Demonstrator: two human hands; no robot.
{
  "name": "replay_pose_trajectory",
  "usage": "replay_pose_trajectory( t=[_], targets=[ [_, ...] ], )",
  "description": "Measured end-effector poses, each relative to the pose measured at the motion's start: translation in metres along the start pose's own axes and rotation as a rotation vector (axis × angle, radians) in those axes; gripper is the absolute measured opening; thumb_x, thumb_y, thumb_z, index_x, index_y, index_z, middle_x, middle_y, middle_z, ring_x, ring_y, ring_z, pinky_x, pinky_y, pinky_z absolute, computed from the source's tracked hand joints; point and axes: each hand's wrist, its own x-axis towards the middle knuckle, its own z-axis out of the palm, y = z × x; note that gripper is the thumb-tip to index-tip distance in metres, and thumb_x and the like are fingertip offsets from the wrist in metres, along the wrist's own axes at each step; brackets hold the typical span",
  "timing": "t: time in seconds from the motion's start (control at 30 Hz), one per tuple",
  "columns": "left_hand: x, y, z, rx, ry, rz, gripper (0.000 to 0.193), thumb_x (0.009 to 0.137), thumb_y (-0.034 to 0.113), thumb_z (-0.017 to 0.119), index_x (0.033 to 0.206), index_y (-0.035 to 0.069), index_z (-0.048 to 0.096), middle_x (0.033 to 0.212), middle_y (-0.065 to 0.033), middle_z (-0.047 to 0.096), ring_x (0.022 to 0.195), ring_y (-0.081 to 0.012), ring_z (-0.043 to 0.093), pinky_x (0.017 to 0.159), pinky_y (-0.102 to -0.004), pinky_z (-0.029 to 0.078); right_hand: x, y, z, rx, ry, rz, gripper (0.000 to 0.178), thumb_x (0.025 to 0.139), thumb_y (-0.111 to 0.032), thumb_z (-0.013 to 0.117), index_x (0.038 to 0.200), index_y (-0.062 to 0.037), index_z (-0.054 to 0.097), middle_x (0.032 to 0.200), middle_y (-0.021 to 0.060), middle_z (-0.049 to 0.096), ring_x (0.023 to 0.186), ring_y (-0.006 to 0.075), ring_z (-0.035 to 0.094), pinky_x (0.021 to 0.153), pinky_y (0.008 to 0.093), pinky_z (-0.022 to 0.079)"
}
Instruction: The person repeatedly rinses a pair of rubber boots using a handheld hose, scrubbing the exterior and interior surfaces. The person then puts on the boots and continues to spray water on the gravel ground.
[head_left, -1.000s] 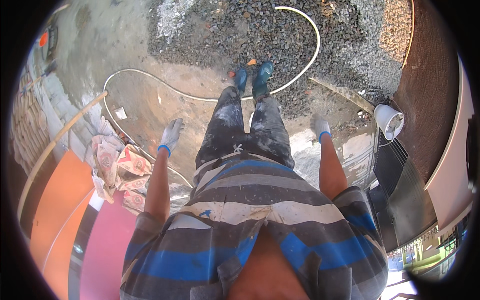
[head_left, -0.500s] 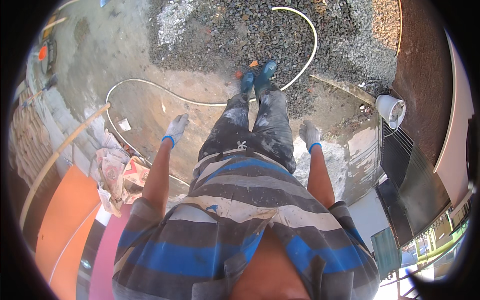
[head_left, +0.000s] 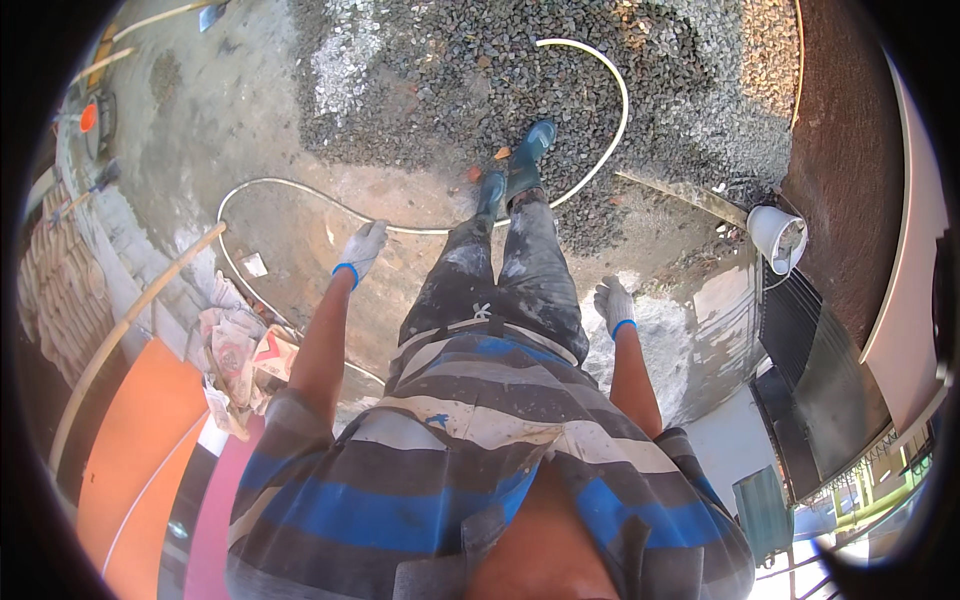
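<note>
Both of my hands wear pale grey work gloves with blue cuffs and hang apart, away from my body. My left hand [head_left: 363, 249] is held out to the left of my dark, dusty trousers [head_left: 460, 262], its fingers loosely extended with nothing in them. Close beyond it, a cream hose [head_left: 330, 200] curves along the ground. My right hand [head_left: 615, 304] hangs beside the other trouser leg, fingers curled in, and no object shows in it. On my feet are dark green rubber boots [head_left: 530, 155], standing by the hose at the gravel's edge.
Grey gravel [head_left: 440, 90] spreads ahead. At right, a white bucket [head_left: 770, 232] stands by a wooden plank [head_left: 690, 197]. Crumpled paper sacks [head_left: 235, 350] lie at left beside a long wooden pole [head_left: 140, 305]. An orange bucket [head_left: 88, 117] is at far left.
My left hand has swung forward and slightly right. The right hand has dropped back a little. My feet have shifted, the left boot now lying further back than the right.
</note>
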Motion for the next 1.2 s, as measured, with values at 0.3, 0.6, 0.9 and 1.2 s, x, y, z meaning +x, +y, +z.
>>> replay_pose_trajectory(
  t=[0.3, 0.6, 0.9, 1.2],
  targets=[
    [-0.009, 0.091, 0.059, -0.205, -0.025, 0.048, 0.063, 0.108, 0.05, 0.061, 0.141, -0.003, 0.061, 0.124, -0.0168, 0.073, 0.115, -0.0217, 0.068, 0.102, -0.0332, 0.053, 0.035, -0.055, -0.021, -0.109, -0.024, 0.024, 0.024, 0.104, -0.034, 0.062, 0.11, -0.0114, 0.065, 0.076, -0.0023, 0.057, 0.058, 0.0105, 0.051, 0.05, 0.0263, 0.043],
    [-0.007, 0.004, 0.04, 0.033, -0.038, -0.08, 0.067, 0.106, 0.053, 0.059, 0.138, -0.006, 0.063, 0.117, -0.0162, 0.075, 0.103, -0.0217, 0.069, 0.095, -0.0346, 0.054, 0.053, -0.11, 0.033, -0.067, -0.051, -0.247, 0.037, 0.101, -0.038, 0.067, 0.123, -0.0087, 0.072, 0.099, 0.0086, 0.075, 0.08, 0.0171, 0.069, 0.067, 0.031, 0.056],
    [0.009, 0.006, 0.001, 0.135, 0.106, 0.017, 0.069, 0.105, 0.059, 0.054, 0.131, -0.003, 0.068, 0.104, -0.0146, 0.077, 0.097, -0.0251, 0.073, 0.089, -0.039, 0.055, 0.045, -0.026, 0.033, 0.071, -0.099, -0.091, 0.026, 0.1, -0.033, 0.067, 0.112, -0.0098, 0.069, 0.08, 0.001, 0.063, 0.061, 0.0124, 0.056, 0.052, 0.0283, 0.045],
    [0.014, 0.025, -0.025, 0.231, 0.103, 0.129, 0.071, 0.104, 0.059, 0.054, 0.13, -0.004, 0.069, 0.105, -0.0166, 0.077, 0.098, -0.0262, 0.073, 0.091, -0.0388, 0.055, 0.074, -0.007, 0.033, -0.071, 0.038, -0.267, 0.034, 0.101, -0.043, 0.064, 0.101, -0.0099, 0.073, 0.083, 0.0063, 0.07, 0.069, 0.0187, 0.065, 0.061, 0.0351, 0.052]
  ],
)
